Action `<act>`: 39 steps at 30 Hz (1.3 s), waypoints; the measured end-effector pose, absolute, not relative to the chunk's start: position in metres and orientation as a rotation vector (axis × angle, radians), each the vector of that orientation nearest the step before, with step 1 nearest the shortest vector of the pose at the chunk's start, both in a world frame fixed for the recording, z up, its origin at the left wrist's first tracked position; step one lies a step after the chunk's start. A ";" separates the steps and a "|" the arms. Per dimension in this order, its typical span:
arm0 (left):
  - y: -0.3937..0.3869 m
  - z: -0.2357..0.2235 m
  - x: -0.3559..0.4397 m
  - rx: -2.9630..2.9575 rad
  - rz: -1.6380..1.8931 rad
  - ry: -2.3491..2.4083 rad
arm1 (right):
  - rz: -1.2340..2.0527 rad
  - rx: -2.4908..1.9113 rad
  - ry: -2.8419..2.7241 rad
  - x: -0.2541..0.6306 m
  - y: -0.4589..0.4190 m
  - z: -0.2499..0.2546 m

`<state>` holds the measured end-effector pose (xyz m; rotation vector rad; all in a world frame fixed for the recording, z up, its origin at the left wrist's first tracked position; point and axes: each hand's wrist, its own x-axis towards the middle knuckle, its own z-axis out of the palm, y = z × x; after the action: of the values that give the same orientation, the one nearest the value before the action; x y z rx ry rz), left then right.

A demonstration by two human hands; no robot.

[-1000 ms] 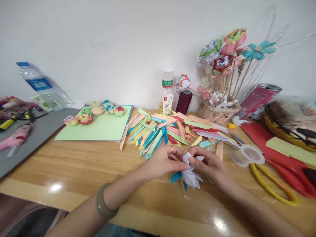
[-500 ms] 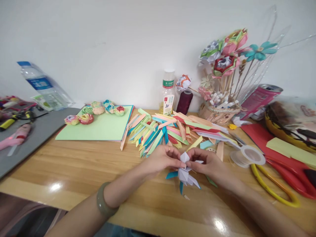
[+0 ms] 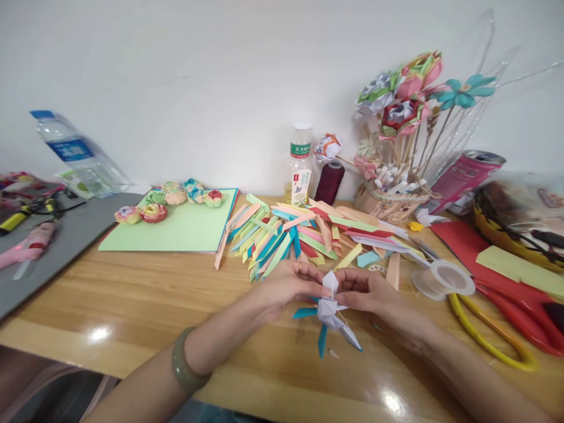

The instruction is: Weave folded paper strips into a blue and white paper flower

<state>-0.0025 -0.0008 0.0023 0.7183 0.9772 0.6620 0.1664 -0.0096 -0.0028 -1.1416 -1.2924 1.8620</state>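
Observation:
Between my two hands is a folded paper flower [image 3: 328, 308], white with blue strips sticking out at its lower left. My left hand [image 3: 291, 288] pinches its upper left side, thumb and fingers closed on the paper. From the other side my right hand [image 3: 370, 294] grips it, fingers curled at the upper right. A thin thread seems to trail from the flower near my right thumb. Just beyond my hands lies a loose heap of folded paper strips [image 3: 273, 235] in many colours. A tiny paper scrap [image 3: 333, 353] is on the table below the flower.
To the right are a clear thread spool [image 3: 445, 279], scissors with red handles [image 3: 524, 317] and a yellow-handled tool [image 3: 484, 338]. Several small paper flowers [image 3: 154, 211] rest on green paper [image 3: 171, 235]. A bottle [image 3: 301, 167], maroon thread [image 3: 329, 182] and flower basket [image 3: 390, 202] stand behind.
The paper flower has turned slightly in my hands; its blue and white lower petals now spread wider and lower. My right fingers have shifted a little along its edge.

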 end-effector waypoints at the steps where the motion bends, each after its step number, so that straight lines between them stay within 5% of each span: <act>1: -0.001 0.003 -0.002 0.719 0.663 0.978 | 1.868 -1.148 -1.254 0.166 -0.010 -0.003; 13: 0.000 -0.002 -0.002 0.718 0.661 0.900 | 1.995 -1.082 -1.007 0.161 -0.017 0.000; 39: -0.006 0.000 0.005 0.899 0.747 1.001 | 1.627 -1.266 -1.362 0.160 -0.013 -0.011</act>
<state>0.0046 -0.0056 -0.0004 0.8990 1.0010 0.7466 0.1603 -0.0132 -0.0113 -1.2659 -1.3621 1.6267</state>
